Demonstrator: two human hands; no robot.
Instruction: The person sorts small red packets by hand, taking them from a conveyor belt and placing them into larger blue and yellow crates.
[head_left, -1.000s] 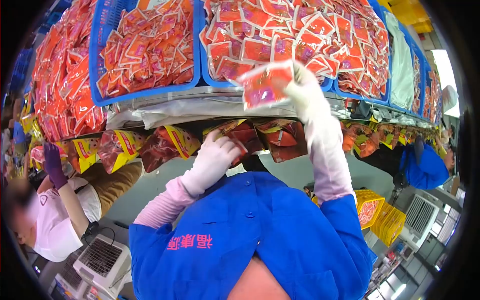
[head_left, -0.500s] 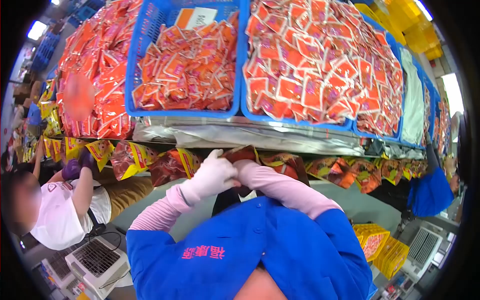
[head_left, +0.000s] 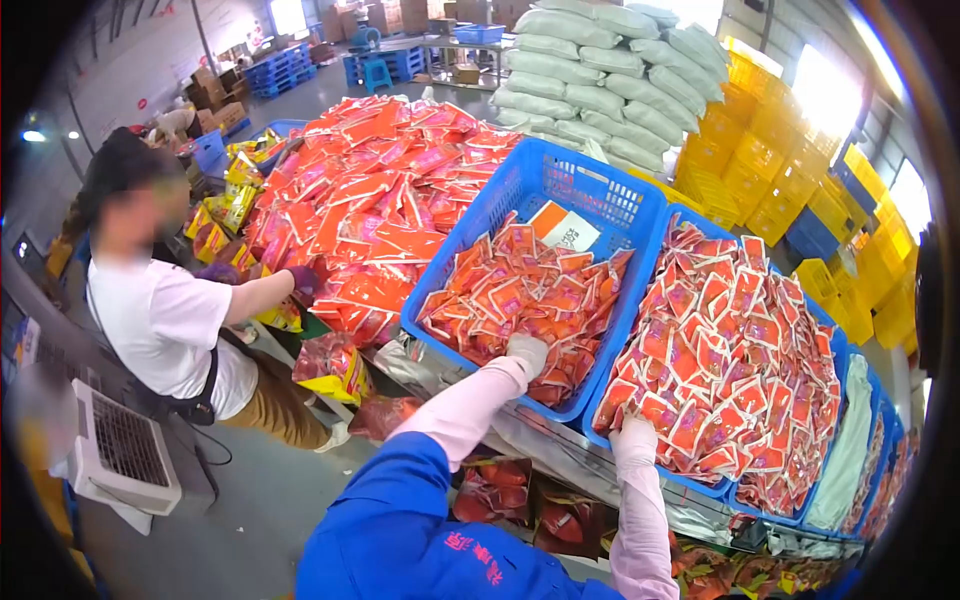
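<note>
Crowding a warehouse table [head_left: 560, 452]: blue baskets [head_left: 620, 215] of red sachets [head_left: 520, 295].

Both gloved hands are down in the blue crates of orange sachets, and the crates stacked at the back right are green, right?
Not quite. The head view shows the left hand and right hand in the blue crates of orange sachets, but the stacked crates are yellow.

A steel table [head_left: 560, 455] carries two blue crates [head_left: 600, 215] of orange sachets [head_left: 520, 295] at the hands, and a loose red packet heap [head_left: 370, 210] beyond the left hand.
</note>
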